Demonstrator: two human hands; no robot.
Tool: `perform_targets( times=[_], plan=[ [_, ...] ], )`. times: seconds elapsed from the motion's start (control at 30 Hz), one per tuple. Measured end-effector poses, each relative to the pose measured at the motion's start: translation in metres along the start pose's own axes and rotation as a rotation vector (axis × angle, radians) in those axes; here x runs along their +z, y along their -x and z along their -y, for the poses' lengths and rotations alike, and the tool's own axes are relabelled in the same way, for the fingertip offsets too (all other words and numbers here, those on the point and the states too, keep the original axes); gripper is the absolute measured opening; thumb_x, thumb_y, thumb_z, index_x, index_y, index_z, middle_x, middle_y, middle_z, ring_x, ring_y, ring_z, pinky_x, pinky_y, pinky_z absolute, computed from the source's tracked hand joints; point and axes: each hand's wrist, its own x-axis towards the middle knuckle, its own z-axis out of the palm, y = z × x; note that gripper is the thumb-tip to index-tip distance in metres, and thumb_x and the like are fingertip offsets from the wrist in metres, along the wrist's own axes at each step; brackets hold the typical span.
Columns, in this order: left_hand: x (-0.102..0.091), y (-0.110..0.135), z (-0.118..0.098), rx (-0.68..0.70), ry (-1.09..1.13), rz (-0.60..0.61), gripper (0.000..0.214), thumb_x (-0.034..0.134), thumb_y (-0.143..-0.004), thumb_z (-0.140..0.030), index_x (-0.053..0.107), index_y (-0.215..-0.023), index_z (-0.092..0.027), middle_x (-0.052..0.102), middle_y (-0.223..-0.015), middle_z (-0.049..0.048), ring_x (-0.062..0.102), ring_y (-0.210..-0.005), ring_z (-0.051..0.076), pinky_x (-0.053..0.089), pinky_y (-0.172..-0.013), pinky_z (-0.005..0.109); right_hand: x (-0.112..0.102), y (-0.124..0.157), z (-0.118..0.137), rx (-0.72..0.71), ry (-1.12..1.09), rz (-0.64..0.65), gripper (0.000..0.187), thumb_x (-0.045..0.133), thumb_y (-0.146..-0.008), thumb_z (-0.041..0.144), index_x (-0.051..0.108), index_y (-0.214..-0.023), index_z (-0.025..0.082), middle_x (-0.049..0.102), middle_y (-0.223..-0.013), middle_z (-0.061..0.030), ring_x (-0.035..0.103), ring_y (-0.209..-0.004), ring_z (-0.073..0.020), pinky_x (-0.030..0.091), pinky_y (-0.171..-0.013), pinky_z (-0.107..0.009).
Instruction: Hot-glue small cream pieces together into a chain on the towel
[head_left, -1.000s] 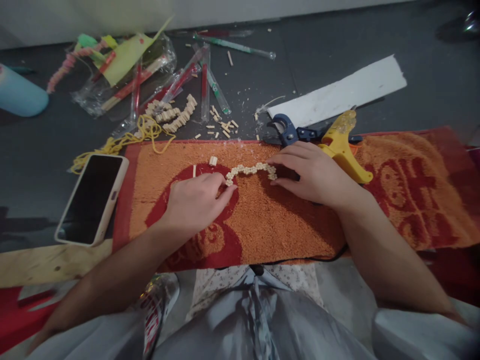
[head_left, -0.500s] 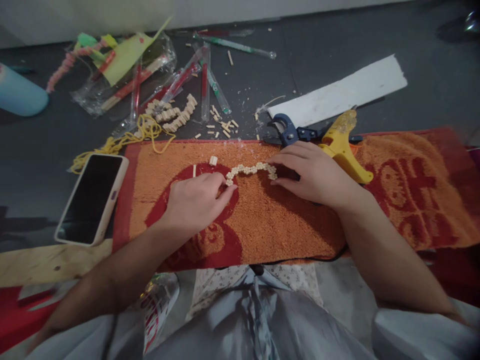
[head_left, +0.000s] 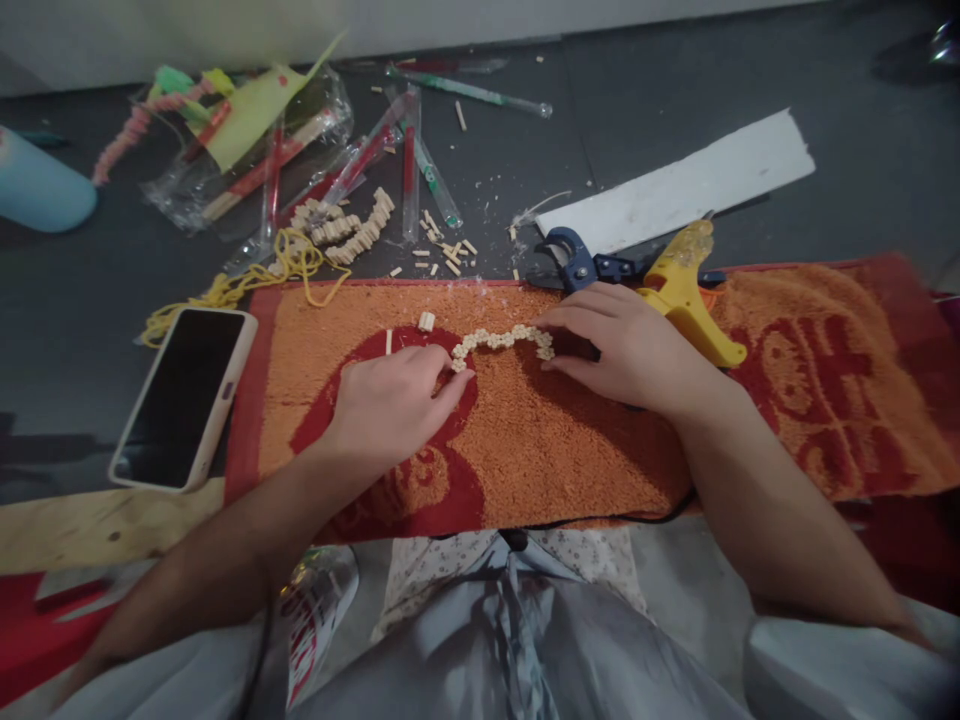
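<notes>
A curved strip of small bundled wooden stick pieces (head_left: 499, 339) lies across the orange and red towel (head_left: 570, 450). Its left end is pinched between the thumb and forefinger of my left hand (head_left: 390, 400). At the other end, my right hand (head_left: 634, 350) has its thumb and forefinger around the strip's last pieces. One short wooden bundle (head_left: 426, 321) rests on the towel beyond my left hand, with a thin single stick (head_left: 389, 342) beside it.
Behind my right hand are dark blue cutters (head_left: 574, 262) and a yellow glue gun (head_left: 690, 290), near a white board (head_left: 682, 185). Leftward lie a phone (head_left: 184, 395), yellow string (head_left: 225, 290), more stick bundles (head_left: 360, 230) and plastic-wrapped sticks (head_left: 409, 165). Cut stick bits (head_left: 452, 252) are scattered centrally.
</notes>
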Motion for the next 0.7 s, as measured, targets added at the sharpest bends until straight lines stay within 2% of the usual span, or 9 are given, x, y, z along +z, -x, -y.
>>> perform_targets(
  times=[0.5, 0.7],
  plan=[
    [0.0003, 0.0005, -0.0011, -0.009, -0.017, 0.019, 0.032, 0.050, -0.099, -0.043, 0.072, -0.096, -0.019, 0.076, -0.092, 0.0059, 0.071, -0.087, 0.023, 0.035, -0.061, 0.031, -0.0005, -0.0008, -0.0002, -0.029, 0.016, 0.000, 0.023, 0.063, -0.090, 0.023, 0.069, -0.111, 0.013, 0.072, -0.103, -0.0134, 0.066, -0.096, -0.0299, 0.054, -0.084, -0.044],
    [0.0003, 0.0010, 0.0001, -0.004, -0.022, 0.013, 0.032, 0.050, -0.099, -0.043, 0.071, -0.098, -0.018, 0.076, -0.093, 0.0063, 0.071, -0.087, 0.023, 0.035, -0.060, 0.031, -0.0011, -0.0014, 0.0003, -0.003, -0.029, 0.000, 0.020, 0.064, -0.088, 0.021, 0.069, -0.106, 0.016, 0.073, -0.101, -0.0117, 0.066, -0.096, -0.0283, 0.054, -0.087, -0.043]
  ],
)
